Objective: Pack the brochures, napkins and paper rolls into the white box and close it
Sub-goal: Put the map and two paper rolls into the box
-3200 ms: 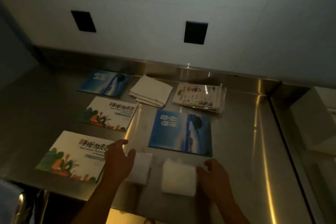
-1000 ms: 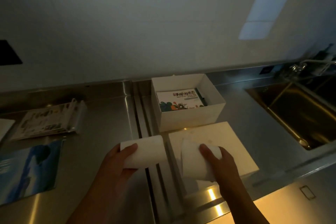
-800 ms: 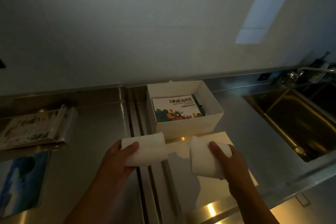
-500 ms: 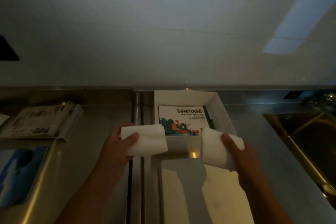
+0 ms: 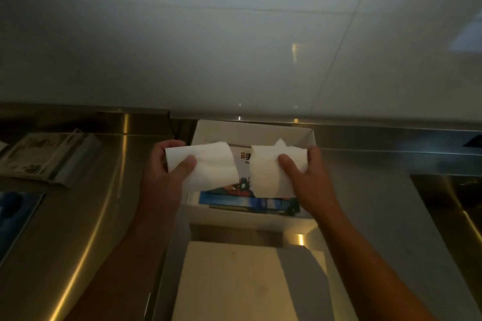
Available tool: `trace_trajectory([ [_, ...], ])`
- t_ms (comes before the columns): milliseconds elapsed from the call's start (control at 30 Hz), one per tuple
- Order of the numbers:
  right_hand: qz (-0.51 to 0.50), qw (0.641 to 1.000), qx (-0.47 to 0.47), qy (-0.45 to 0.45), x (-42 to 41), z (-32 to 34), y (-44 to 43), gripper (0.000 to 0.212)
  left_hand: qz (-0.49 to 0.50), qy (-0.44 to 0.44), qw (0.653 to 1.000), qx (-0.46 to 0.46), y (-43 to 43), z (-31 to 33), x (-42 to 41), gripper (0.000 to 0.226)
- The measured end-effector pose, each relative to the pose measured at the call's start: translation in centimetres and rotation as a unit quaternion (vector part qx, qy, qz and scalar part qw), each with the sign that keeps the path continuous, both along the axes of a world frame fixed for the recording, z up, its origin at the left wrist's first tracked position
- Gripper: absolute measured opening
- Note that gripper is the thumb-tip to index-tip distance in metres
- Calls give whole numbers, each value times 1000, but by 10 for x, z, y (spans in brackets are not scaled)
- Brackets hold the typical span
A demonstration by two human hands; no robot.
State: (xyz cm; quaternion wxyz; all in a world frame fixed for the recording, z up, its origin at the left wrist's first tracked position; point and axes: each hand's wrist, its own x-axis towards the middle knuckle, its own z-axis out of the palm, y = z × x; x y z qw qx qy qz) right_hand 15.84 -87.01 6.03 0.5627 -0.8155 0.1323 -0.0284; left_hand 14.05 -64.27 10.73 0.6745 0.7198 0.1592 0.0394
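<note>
Your left hand (image 5: pixel 167 177) grips the left roll (image 5: pixel 206 164); your right hand (image 5: pixel 310 182) grips the right roll (image 5: pixel 271 172). Both hang above the open box (image 5: pixel 250 130). The left roll overhangs the box's left wall: shift inward, then lower.

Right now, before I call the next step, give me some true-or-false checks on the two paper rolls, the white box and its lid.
1. The left hand and the right hand each grip a white paper roll. True: left roll, right roll.
2. Both rolls lie released on the box floor. False: both are held over the open white cardboard box.
3. Printed brochures lie inside the box. True.
4. The flat white lid covers the box. False: it lies on the steel counter, nearer the person.
5. The counter left of the box holds no paper. False: a sleeved leaflet stack and a blue brochure lie there.
</note>
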Motion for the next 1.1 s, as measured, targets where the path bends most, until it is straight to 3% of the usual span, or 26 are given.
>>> trace_trajectory([
  [200, 116, 989, 28, 83, 14, -33, 12, 33, -4, -18, 999, 36, -7, -14, 25, 36],
  [400, 256, 960, -46, 107, 16, -43, 24, 30, -10, -19, 999, 39, -10, -36, 37, 36],
  [533, 352, 911, -155, 152, 22, -44, 31, 21, -19, -22, 999, 29, -7, -43, 44, 33],
  [700, 374, 883, -215, 182, 35, -39, 37, 38, -37, -38, 998, 16, -2, -46, 49, 32],
  [800, 436, 836, -286, 174, 40, -38, 45, 42, -34, -43, 998, 18, 1, -49, 50, 32],
  [933, 490, 770, -383, 146, 38, -48, 60, 22, -37, -40, 998, 7, 7, -54, 48, 33],
  [1100, 514, 726, -429, 158, 47, -58, 66, 29, -44, -31, 999, 7, 15, -60, 47, 34],
])
